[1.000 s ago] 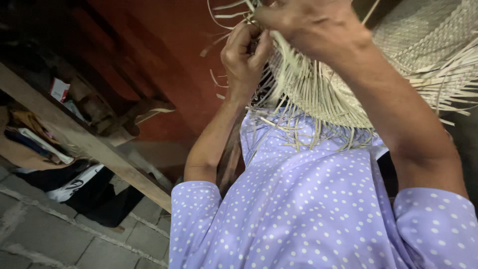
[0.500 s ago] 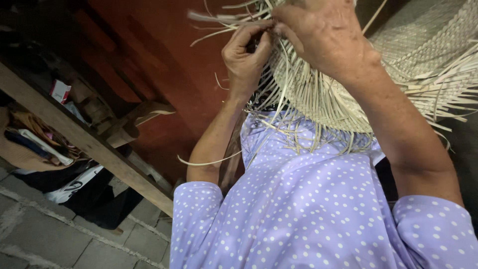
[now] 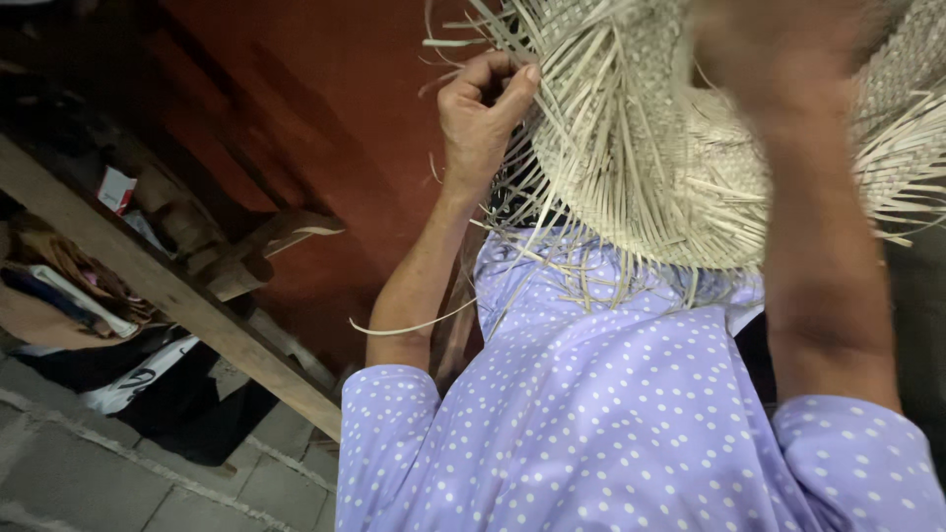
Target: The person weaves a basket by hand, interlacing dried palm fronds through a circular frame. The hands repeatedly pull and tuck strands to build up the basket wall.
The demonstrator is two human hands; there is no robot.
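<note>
A half-woven pale straw piece (image 3: 650, 167), shaped like a hat with many loose strands sticking out, is held up in front of a lilac dress with white dots (image 3: 601, 424). My left hand (image 3: 483, 108) is closed at its left edge, thumb and fingers pinching a few loose strands. My right hand (image 3: 778, 54) lies over the top of the weaving, blurred by motion, so its fingers are unclear. One long loose strand (image 3: 414, 325) hangs by the left elbow.
A red wall (image 3: 296, 118) stands behind. A slanted wooden beam (image 3: 168, 286) runs across the left, with clutter, cloth and a dark bag (image 3: 148, 384) beside it. A grey paved floor (image 3: 89, 473) shows at the lower left.
Both hands and the weaving have shifted right and closer in view. My right hand has moved up toward the top edge and blurred. A loose strand now hangs by the left elbow.
</note>
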